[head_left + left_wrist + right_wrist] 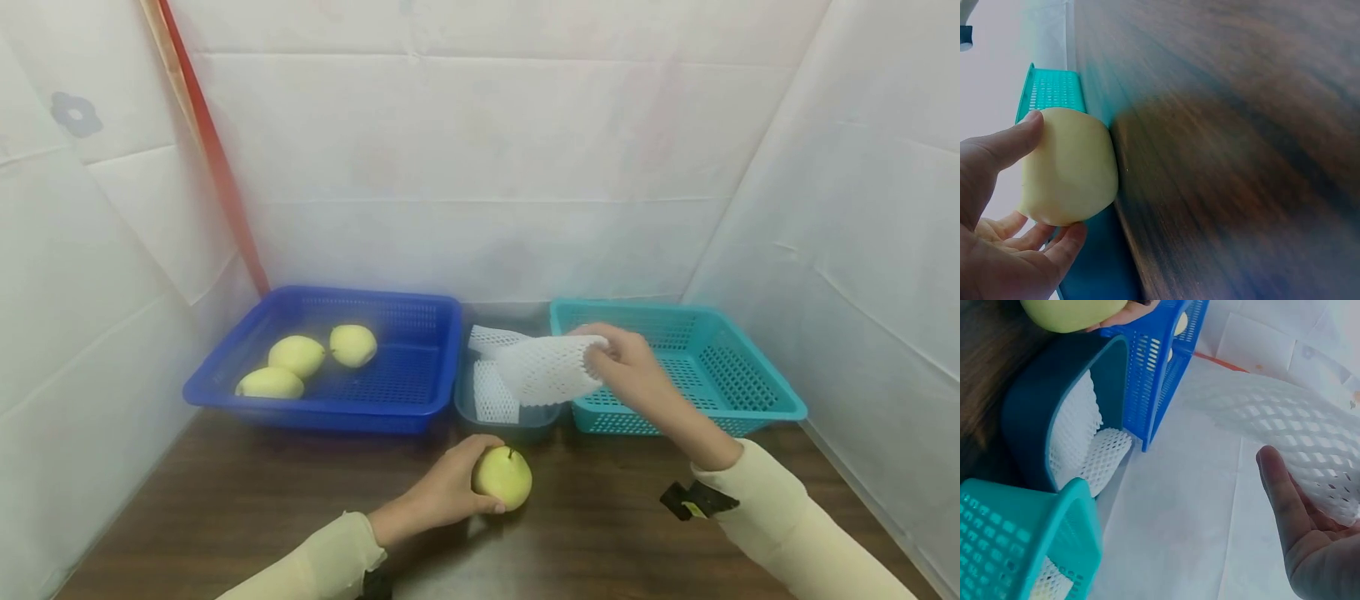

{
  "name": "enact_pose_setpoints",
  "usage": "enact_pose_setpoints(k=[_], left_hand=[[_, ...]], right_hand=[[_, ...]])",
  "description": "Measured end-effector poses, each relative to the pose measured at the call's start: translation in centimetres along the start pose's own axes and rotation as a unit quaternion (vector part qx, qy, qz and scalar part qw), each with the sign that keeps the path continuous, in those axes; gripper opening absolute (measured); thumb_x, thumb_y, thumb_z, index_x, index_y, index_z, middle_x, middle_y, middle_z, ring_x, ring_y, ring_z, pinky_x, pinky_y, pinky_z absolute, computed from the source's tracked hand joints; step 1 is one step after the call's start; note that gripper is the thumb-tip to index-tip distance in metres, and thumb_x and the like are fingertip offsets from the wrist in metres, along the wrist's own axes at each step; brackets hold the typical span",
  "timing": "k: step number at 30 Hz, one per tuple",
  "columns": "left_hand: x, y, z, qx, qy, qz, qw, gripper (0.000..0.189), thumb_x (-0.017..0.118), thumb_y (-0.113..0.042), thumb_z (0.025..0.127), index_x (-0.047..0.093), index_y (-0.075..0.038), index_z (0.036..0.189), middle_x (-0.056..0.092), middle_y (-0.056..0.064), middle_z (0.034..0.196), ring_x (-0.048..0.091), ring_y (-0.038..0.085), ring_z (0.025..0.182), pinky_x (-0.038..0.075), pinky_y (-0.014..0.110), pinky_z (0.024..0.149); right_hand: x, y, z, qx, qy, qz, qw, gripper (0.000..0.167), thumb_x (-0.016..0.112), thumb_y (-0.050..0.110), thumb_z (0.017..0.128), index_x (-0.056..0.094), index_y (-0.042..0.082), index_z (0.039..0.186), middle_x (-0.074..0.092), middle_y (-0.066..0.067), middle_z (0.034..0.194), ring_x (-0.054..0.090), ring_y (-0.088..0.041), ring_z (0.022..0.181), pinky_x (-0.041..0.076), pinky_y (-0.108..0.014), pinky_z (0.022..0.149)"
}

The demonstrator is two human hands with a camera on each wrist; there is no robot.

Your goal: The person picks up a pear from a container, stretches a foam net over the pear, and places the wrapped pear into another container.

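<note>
My left hand (442,492) grips a yellow-green pear (504,479) at the front of the dark wooden table, thumb on the near side and fingers behind; its stem points up. In the left wrist view the pear (1071,165) sits right at the table surface. My right hand (626,367) pinches the right end of a white foam net sleeve (551,371), raised over a dark blue-grey bin (536,421). More foam net sleeves (495,393) lie in that bin. The right wrist view shows the raised sleeve (1297,425) spreading out from my fingers.
On the left, a blue basket (416,408) holds several pears (296,358). To the right stands a turquoise basket (750,367); the right wrist view shows a piece of white netting (1050,581) inside it. A white sheet (487,167) hangs behind and along both sides.
</note>
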State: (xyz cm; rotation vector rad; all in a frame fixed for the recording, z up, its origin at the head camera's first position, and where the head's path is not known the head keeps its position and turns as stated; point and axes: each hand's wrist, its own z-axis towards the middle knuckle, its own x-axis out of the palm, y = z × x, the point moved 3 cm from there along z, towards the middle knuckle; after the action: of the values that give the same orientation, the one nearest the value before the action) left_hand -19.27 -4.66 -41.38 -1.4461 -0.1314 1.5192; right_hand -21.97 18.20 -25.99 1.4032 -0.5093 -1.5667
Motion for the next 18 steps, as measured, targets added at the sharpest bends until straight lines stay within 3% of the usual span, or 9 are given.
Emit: enact_pose_setpoints(k=[3,6,10,18], left_hand=[[0.0,-0.1,0.0,0.002,0.000,-0.001,1.0000,0.069,0.088,-0.016,0.064,0.052,-0.004,0.121,0.057,0.007,0.118,0.055,0.021,0.106,0.046,0.038,0.089],[-0.1,-0.1,0.0,0.002,0.001,-0.001,1.0000,0.068,0.088,-0.016,0.064,0.053,-0.004,0.121,0.057,0.007,0.118,0.055,0.021,0.105,0.046,0.037,0.089],[0.0,0.0,0.0,0.002,0.001,0.002,1.0000,0.069,0.088,-0.016,0.064,0.052,-0.004,0.122,0.057,0.007,0.118,0.055,0.020,0.106,0.046,0.037,0.090],[0.2,0.2,0.0,0.011,0.001,0.012,0.9999,0.070,0.087,-0.015,0.065,0.050,-0.003,0.123,0.056,0.007,0.119,0.054,0.021,0.107,0.046,0.038,0.091]], right_hand=[[-0.2,-0.4,-0.8,0.007,0.011,-0.007,0.9999,0.033,0.045,0.009,0.095,0.059,-0.001,0.123,0.055,-0.021,0.126,0.055,-0.027,0.073,0.042,-0.028,0.048],[-0.2,-0.9,-1.4,0.013,0.025,-0.001,0.9996,0.034,0.044,0.014,0.098,0.057,-0.001,0.125,0.057,-0.020,0.122,0.060,-0.025,0.087,0.051,-0.031,0.061],[0.0,-1.7,-2.0,0.016,0.043,0.018,0.9988,0.034,0.043,0.018,0.100,0.056,0.000,0.126,0.062,-0.017,0.115,0.062,-0.026,0.096,0.053,-0.036,0.075],[0.3,-2.8,-2.6,-0.004,0.057,0.044,0.9974,0.033,0.044,0.019,0.102,0.056,-0.001,0.124,0.064,-0.015,0.111,0.064,-0.025,0.093,0.054,-0.036,0.076]])
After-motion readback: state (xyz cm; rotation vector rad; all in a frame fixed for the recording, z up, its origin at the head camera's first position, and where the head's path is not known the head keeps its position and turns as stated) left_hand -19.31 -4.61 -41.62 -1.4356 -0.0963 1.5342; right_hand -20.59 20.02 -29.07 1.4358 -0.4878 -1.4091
